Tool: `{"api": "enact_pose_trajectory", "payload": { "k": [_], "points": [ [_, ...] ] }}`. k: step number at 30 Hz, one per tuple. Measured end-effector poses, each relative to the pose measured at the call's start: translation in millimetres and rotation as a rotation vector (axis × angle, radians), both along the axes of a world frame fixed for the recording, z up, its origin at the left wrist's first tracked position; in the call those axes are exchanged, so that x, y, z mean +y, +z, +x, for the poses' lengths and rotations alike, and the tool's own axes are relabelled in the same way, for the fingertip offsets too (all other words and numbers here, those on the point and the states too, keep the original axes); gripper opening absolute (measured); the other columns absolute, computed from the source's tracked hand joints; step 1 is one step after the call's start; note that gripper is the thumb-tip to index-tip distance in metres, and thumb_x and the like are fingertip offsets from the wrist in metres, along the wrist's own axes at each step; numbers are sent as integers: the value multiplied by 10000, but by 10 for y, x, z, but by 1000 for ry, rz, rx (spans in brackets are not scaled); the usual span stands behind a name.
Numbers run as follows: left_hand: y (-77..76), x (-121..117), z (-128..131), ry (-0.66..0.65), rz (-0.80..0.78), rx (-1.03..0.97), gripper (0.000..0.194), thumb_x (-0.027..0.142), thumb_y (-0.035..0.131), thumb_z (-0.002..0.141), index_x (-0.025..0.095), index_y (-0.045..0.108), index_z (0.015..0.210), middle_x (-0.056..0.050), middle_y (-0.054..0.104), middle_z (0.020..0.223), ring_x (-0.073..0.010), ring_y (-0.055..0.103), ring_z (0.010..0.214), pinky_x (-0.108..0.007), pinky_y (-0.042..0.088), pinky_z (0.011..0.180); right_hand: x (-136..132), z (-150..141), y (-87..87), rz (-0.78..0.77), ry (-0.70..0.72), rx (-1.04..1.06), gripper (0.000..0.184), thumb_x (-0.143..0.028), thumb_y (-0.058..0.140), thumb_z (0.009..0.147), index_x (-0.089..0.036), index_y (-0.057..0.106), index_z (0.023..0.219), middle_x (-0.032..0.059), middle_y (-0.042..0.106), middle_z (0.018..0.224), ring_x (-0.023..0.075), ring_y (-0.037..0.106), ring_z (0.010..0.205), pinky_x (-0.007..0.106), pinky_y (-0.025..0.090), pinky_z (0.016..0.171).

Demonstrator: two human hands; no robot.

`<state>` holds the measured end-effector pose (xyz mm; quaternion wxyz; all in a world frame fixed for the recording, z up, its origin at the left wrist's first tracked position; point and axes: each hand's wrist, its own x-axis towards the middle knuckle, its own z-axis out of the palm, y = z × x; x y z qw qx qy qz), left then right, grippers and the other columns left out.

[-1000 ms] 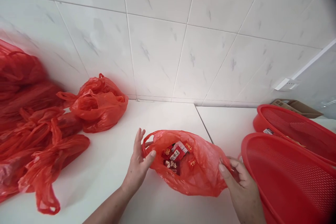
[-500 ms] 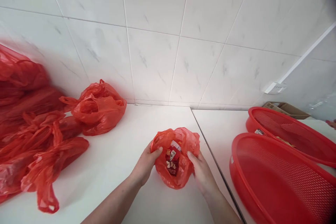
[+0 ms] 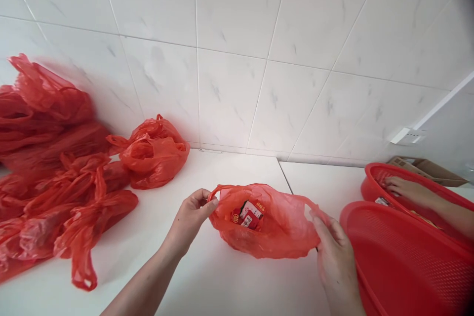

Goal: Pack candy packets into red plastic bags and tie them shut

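A thin red plastic bag is stretched wide between my two hands over the white table. My left hand pinches its left handle loop with thumb and fingers. At the other end, my right hand grips the right handle between thumb and curled fingers. Through the bag's opening I see several small printed packets, red and white with yellow lettering, lying in its left half. The lower edges of the packets are hidden by the bag's near side.
Several filled red bags are heaped at the left, with one more bag near the wall. Two red mesh baskets stand at the right. Another person's hand reaches into the far basket. A cardboard box sits behind.
My hands first came together, gathering the bag, then spread apart again, stretching its mouth by the handles. Another person's hand has come into the far basket.
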<state>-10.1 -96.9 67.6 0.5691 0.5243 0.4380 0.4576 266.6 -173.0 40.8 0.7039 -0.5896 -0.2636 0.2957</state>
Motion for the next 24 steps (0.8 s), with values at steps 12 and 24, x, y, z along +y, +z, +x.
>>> {"api": "enact_pose_trajectory", "payload": {
  "k": [12,24],
  "points": [
    [411,247,8,49,170,-206,185,319,704,746,181,584,772,0,614,809,-114,553,725,-239,462,678,554,-28,529,360,156,272,239,-403,693,752,-220,545,790,-21,629,802,166,627,889,370,494,847],
    [764,53,380,-154,522,-54,61,234,628,807,217,680,835,-50,575,929,-181,573,878,-318,508,771,408,-408,787,207,598,34,360,-510,535,828,-245,619,1057,-92,366,399,76,317,362,184,283,373]
  ]
}}
